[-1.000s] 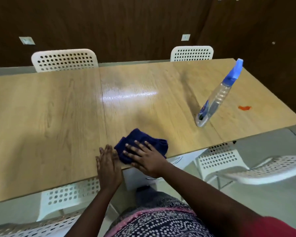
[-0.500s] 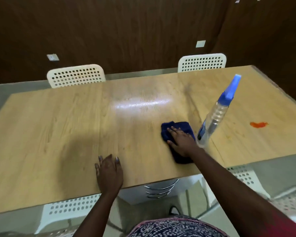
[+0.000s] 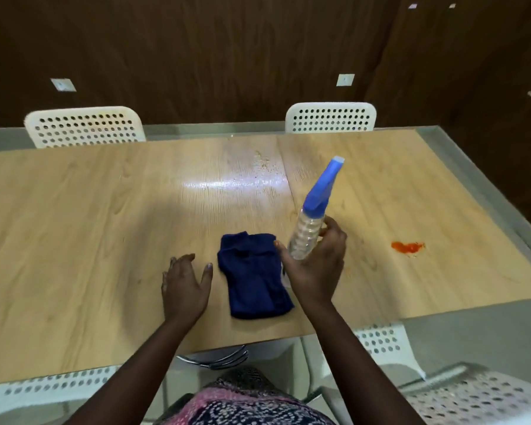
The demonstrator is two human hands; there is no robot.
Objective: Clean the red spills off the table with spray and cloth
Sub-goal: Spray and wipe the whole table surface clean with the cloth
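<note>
Two hands: both reach over the near edge of the table (image 3: 74,240), one on each side of the cloth.
Right hand (image 3: 314,268): curled round the lower body of the spray bottle, thumb on the left of it and fingers (image 3: 334,233) wrapped on the right.
Spray bottle (image 3: 310,228): clear ribbed body with a blue trigger head (image 3: 322,191); it leans, the nozzle pointing up and away towards the far right. Its base is hidden behind the palm, so whether it stands on the table or is lifted I cannot tell.
Left hand (image 3: 184,283): holds nothing, fingers straight and spread, thumb out to the right, low over the table just left of the cloth. Whether the palm touches the wood I cannot tell.
Cloth (image 3: 253,277): dark blue, folded and crumpled, lying flat on the table between the two hands; its right edge runs under the right hand.
Red spill (image 3: 408,247): an orange-red smear on the right part of the table, well to the right of the bottle and apart from the cloth.
Table surface: light wood grain with a seam running front to back near the bottle; a bright glare and fine droplets sit towards the far middle.
Chairs: two white perforated backs (image 3: 85,127) (image 3: 330,118) at the far side, more white seats (image 3: 377,345) under the near edge.
Wall (image 3: 227,56): dark brown panelling behind the chairs.
</note>
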